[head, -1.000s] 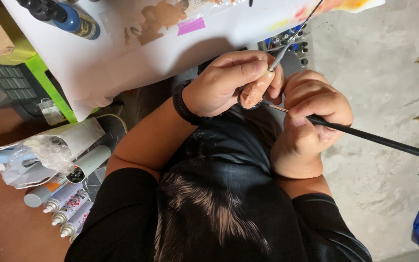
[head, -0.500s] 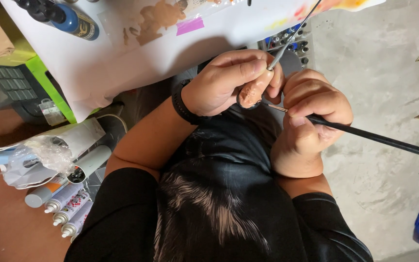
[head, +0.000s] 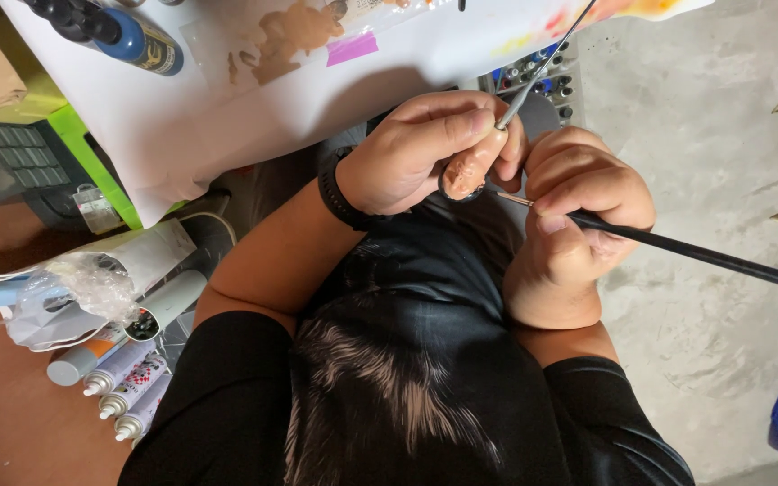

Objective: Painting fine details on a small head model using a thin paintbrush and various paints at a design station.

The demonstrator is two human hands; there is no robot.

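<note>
My left hand (head: 411, 153), with a black band on its wrist, pinches a small flesh-coloured model piece (head: 468, 171) that sits on a thin metal rod (head: 542, 63) slanting up and right. My right hand (head: 583, 211) grips a thin black-handled paintbrush (head: 695, 250). The brush's tip points left and rests at the model piece. The two hands touch each other above my dark shirt. My head and shoulders fill the lower middle of the view.
A white sheet (head: 227, 99) with tan paint smears and a pink patch lies at the top, with a blue bottle (head: 137, 40) on it. Paint tubes (head: 123, 387) and a plastic bag (head: 83, 283) lie at the lower left. Grey concrete floor (head: 722, 135) is on the right.
</note>
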